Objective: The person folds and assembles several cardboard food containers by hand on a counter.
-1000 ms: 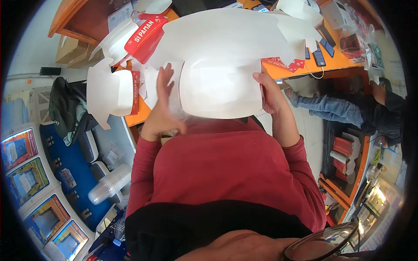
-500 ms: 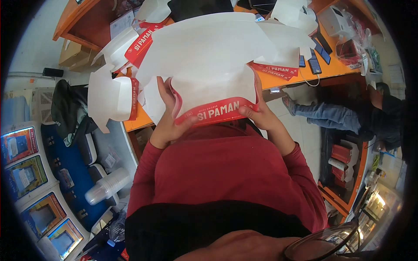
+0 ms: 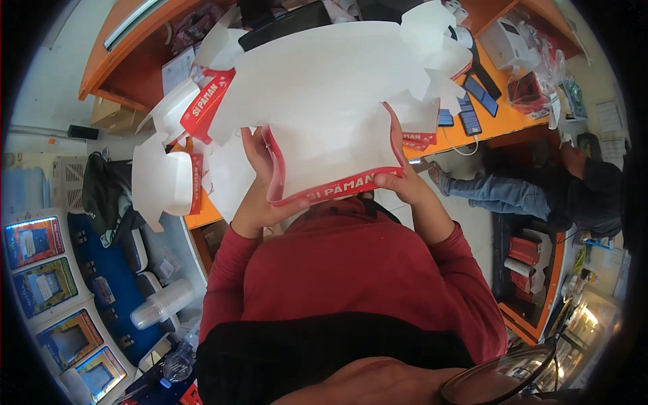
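Between my two hands is a partly folded cardboard food box (image 3: pixel 331 145), white inside, with a red printed outer side. Its large lid flap stands up away from me, and its red front wall faces my chest. My left hand (image 3: pixel 260 192) grips the left corner, the thumb on the front wall and the fingers behind the side wall. My right hand (image 3: pixel 408 185) clasps the right corner likewise, thumb at the front wall's end. Some of the fingers are hidden behind the card.
Other red-and-white boxes (image 3: pixel 165 177) stand on the orange table (image 3: pixel 516 125) at left and right. Phones (image 3: pixel 469 116) with a cable lie at the right. Stacked clear plastic cups (image 3: pixel 162 304) are at lower left. Another person (image 3: pixel 533 192) in jeans is at the right.
My hands still hold the box. Its front wall has tilted, so less of its red face shows, and the view has shifted slightly.
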Demonstrator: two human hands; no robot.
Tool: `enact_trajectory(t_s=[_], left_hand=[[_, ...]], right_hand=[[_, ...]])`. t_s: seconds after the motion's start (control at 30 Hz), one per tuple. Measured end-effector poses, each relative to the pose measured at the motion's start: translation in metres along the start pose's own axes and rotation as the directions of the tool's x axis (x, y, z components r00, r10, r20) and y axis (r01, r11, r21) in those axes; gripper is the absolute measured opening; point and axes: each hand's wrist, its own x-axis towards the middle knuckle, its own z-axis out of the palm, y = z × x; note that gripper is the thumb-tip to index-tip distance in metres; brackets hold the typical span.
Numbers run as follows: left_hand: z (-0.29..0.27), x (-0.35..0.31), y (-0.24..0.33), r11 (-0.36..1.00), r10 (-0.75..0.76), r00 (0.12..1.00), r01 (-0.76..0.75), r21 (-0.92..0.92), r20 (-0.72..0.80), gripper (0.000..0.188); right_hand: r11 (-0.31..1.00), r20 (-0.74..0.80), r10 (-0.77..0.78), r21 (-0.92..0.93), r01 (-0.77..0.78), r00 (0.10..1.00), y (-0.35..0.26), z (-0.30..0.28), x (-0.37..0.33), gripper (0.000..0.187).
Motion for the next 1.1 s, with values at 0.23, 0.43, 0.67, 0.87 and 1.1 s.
enact_trajectory(t_s=[0.23,0.43,0.67,0.87,1.1], left_hand=[[0.028,0.066,-0.008,1.0,0.025,0.992,-0.026,-0.003,-0.123,0.148],[0.079,0.032,-0.058,0.82,-0.511,0.793,0.334,0.464,0.333,0.121],[0.087,-0.011,-0.081,0.722,-0.607,0.727,0.336,0.604,0.321,0.107],[0.061,-0.015,-0.1,0.826,-0.535,0.774,0.396,0.4,0.338,0.065],[0.054,-0.024,-0.103,0.9,-0.328,0.899,0.205,0.383,0.29,0.042]], right_hand=[[0.961,-0.351,-0.223,-0.238,0.143,0.909,-0.043,-0.109,0.027,0.11],[0.872,-0.677,-0.385,-0.489,0.009,0.627,-0.04,-0.177,0.055,0.098],[0.662,-0.575,-0.361,-0.712,-0.232,0.735,-0.023,-0.118,0.029,0.077],[0.763,-0.341,-0.277,-0.646,-0.01,0.898,-0.011,-0.058,0.012,0.053],[0.849,-0.196,0.042,-0.509,-0.138,0.98,0.021,0.004,-0.002,0.047]])
